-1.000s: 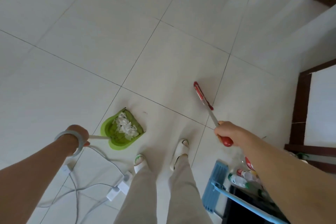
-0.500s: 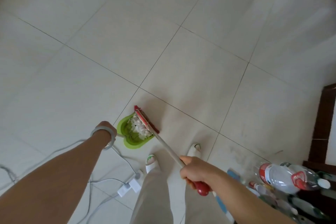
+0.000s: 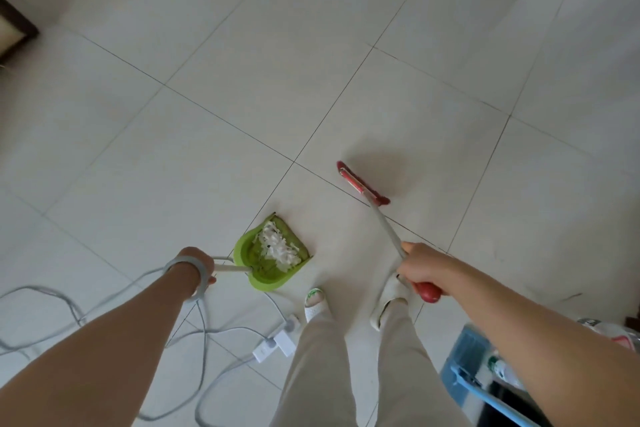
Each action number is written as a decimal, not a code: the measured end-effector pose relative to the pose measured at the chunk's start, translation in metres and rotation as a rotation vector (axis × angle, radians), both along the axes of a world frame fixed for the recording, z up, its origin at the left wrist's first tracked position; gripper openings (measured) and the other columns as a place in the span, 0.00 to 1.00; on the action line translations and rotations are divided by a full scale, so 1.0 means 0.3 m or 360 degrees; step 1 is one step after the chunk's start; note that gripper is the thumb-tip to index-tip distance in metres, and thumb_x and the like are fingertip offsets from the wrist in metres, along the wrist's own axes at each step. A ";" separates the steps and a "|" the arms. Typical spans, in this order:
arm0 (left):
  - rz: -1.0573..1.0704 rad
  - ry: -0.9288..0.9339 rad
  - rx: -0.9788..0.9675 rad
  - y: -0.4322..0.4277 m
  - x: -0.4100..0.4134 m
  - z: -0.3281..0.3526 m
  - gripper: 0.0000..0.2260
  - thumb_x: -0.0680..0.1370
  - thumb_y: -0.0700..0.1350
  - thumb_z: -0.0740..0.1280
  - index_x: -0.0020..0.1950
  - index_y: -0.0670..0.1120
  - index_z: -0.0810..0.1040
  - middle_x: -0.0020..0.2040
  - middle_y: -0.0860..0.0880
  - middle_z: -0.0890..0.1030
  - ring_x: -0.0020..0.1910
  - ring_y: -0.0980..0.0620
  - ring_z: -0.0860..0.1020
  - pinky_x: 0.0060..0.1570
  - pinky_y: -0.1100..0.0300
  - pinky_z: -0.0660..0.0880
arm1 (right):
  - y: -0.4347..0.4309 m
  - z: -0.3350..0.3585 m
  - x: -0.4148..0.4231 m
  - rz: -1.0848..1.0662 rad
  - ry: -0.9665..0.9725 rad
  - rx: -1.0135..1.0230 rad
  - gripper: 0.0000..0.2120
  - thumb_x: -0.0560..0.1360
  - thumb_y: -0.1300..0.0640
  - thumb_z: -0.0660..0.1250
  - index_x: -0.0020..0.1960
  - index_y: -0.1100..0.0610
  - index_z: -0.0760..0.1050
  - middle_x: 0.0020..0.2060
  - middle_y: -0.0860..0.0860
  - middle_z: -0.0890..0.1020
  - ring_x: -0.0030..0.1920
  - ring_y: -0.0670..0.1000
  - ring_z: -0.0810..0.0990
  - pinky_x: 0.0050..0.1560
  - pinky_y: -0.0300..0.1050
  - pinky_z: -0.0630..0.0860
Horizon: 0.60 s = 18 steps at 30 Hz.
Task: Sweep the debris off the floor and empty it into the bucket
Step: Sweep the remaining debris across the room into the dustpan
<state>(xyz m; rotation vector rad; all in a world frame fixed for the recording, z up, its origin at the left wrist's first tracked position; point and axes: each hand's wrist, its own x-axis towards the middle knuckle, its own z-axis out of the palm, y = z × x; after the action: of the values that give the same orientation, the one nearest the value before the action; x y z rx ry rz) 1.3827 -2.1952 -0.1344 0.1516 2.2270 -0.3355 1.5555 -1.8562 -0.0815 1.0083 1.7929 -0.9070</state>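
A green dustpan [image 3: 258, 273] sits on the white tiled floor just ahead of my feet. A pile of white shredded debris [image 3: 278, 248] lies inside it. My left hand [image 3: 195, 262] grips the dustpan's pale handle [image 3: 230, 268]; a grey bangle circles that wrist. My right hand [image 3: 420, 269] grips the red end of a metal broom handle [image 3: 386, 227]. The red broom head [image 3: 362, 185] rests on the floor to the right of the dustpan, apart from it. No bucket is in view.
Grey cables [image 3: 204, 333] and white power adapters [image 3: 275, 343] trail across the floor by my left foot. A blue flat mop [image 3: 465, 362] and plastic bottles [image 3: 498, 369] lie at the lower right. A dark wooden frame [image 3: 15, 29] stands at the far left.
The broom head has swung from the dustpan's mouth out to the right onto bare floor. The dustpan and my left hand stay put; the camera has turned left.
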 end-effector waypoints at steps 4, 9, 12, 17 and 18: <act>0.0168 -0.0003 0.0126 -0.063 0.009 -0.030 0.19 0.81 0.52 0.58 0.66 0.43 0.74 0.61 0.48 0.80 0.59 0.50 0.79 0.55 0.64 0.73 | -0.189 -0.031 0.006 0.0339 -0.0100 -0.0046 0.29 0.73 0.62 0.55 0.74 0.57 0.62 0.53 0.58 0.80 0.49 0.56 0.82 0.46 0.44 0.79; 0.0410 0.0039 0.0198 -0.064 0.032 -0.041 0.19 0.81 0.48 0.58 0.68 0.39 0.72 0.63 0.44 0.78 0.56 0.49 0.79 0.56 0.63 0.74 | -0.300 0.029 0.031 0.0451 -0.0116 -0.0259 0.31 0.73 0.64 0.56 0.75 0.54 0.61 0.53 0.58 0.81 0.42 0.53 0.80 0.44 0.44 0.76; 0.0272 -0.0003 0.0098 -0.065 0.024 -0.018 0.19 0.81 0.53 0.59 0.65 0.43 0.75 0.60 0.48 0.81 0.58 0.50 0.79 0.54 0.63 0.73 | -0.221 0.086 0.049 0.0312 -0.0085 -0.0306 0.31 0.69 0.65 0.57 0.71 0.49 0.67 0.34 0.55 0.80 0.26 0.48 0.75 0.32 0.40 0.73; 0.0214 -0.0053 0.0050 -0.087 0.022 -0.034 0.15 0.80 0.51 0.60 0.60 0.46 0.79 0.56 0.50 0.82 0.53 0.53 0.81 0.42 0.65 0.67 | -0.229 0.078 0.058 0.0295 -0.0001 -0.0069 0.32 0.74 0.65 0.54 0.77 0.49 0.57 0.60 0.55 0.77 0.42 0.50 0.82 0.44 0.45 0.81; 0.0250 -0.0028 0.0106 -0.086 0.026 -0.034 0.15 0.80 0.50 0.60 0.61 0.45 0.78 0.56 0.49 0.82 0.50 0.54 0.81 0.41 0.65 0.67 | -0.238 0.060 0.040 0.0314 0.0006 -0.0024 0.32 0.75 0.65 0.54 0.78 0.52 0.56 0.62 0.56 0.76 0.48 0.52 0.82 0.50 0.47 0.81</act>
<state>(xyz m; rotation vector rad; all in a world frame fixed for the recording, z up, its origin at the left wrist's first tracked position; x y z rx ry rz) 1.3904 -2.2210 -0.1448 0.0146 2.2174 -0.1738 1.5675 -1.9277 -0.0634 0.8039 1.8491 -0.7990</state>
